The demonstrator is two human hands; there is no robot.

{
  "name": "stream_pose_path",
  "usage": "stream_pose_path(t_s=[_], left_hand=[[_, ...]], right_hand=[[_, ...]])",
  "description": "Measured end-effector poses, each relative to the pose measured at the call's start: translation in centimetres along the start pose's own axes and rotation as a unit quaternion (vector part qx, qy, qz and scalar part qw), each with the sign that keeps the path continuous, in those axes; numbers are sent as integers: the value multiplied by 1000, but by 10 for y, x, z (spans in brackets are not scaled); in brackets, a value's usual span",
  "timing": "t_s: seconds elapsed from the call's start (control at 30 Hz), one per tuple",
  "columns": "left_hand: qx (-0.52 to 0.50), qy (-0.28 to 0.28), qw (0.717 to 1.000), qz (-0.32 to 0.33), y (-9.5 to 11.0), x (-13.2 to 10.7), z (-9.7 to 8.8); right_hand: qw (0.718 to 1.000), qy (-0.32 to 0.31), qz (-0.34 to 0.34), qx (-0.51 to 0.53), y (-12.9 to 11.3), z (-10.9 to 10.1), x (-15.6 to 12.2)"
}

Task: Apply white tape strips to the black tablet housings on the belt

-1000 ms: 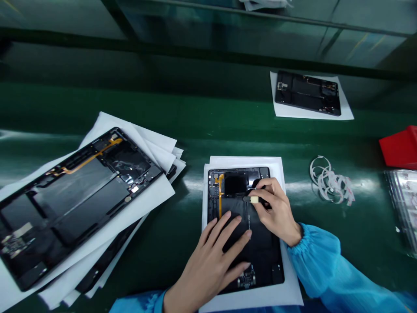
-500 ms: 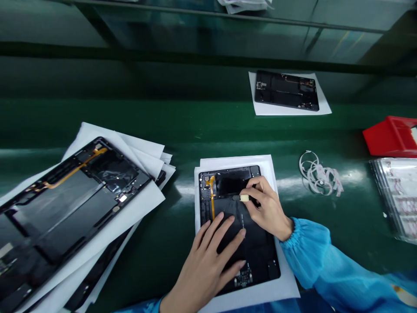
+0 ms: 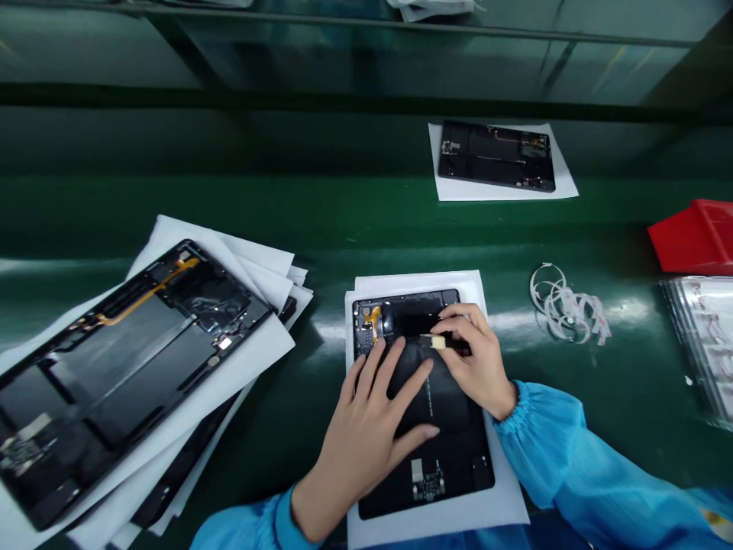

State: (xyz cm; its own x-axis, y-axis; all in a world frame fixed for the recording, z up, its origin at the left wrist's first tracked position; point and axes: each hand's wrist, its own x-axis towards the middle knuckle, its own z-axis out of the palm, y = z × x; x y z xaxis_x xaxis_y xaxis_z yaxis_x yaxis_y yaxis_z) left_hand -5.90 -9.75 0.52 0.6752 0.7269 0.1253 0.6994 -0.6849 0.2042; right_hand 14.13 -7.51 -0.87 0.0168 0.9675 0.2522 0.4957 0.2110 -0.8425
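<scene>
While my left hand point(image 3: 372, 428) lies spread flat on the tablet point(image 3: 452, 451), mid-bench on its sheet point(image 3: 492, 512), my right hand point(image 3: 475, 359) pinches a cream-tipped tool point(image 3: 438, 343), possibly a brush. I judge a slip could snag the flex point(image 3: 375, 317).

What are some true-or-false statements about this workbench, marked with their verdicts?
1. The left hand lies flat, fingers spread, on the opened tablet. True.
2. The right hand is empty. False: it pinches a small cream-tipped tool over the tablet's upper part.
3. The opened tablet rests straight on the green bench. False: a white sheet lies under it.
4. A red bin stands at the right edge of the view. True.
5. The stack of opened tablets sits to the right of the hands. False: it is to their left, layered with white sheets.
</scene>
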Motion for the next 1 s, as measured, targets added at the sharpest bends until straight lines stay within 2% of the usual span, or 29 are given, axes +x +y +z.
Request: stream_pose_path(t_s=[0.13, 0.23, 0.33, 0.4, 0.47, 0.57, 0.63, 0.73, 0.8, 0.83, 0.9, 0.93, 1.0], left_hand=[[-13, 3, 999, -39, 2, 14, 4], [-77, 16, 994, -79, -2, 13, 5], [-154, 92, 966, -189, -13, -2, 2], [-156, 117, 942, -272, -19, -20, 1], [-137, 90, 932, -323, -20, -37, 1], [-171, 48, 920, -350, -7, -51, 5], [-245, 58, 890, -380, 7, -50, 5], [-371, 102, 812, -439, 27, -41, -5], [-450, 97, 763, -455, 36, -34, -17], [-478, 88, 749, -451, 37, -30, -24], [-491, 87, 751, -432, 29, -20, -40], [-475, 103, 767, -420, 20, -13, -48], [-414, 146, 807, -395, -13, 6, -67]], right_hand=[[999, 22, -18, 33, -3, -3, 0], [999, 42, -30, 10, -8, -15, -5], [998, 18, 8, -55, -8, -34, -18], [992, -22, 44, -117, -3, -43, -32], [982, -46, 61, -175, 3, -45, -45], [971, -54, 48, -229, 9, -39, -55], [966, -52, 33, -251, 12, -34, -56], [965, -54, 16, -256, 13, -33, -55], [971, -52, 9, -234, 13, -36, -55], [975, -45, 9, -220, 13, -38, -55], [982, -20, 18, -187, 14, -43, -54], [985, -4, 25, -171, 14, -45, -53], [989, 16, 36, -145, 15, -46, -52]])
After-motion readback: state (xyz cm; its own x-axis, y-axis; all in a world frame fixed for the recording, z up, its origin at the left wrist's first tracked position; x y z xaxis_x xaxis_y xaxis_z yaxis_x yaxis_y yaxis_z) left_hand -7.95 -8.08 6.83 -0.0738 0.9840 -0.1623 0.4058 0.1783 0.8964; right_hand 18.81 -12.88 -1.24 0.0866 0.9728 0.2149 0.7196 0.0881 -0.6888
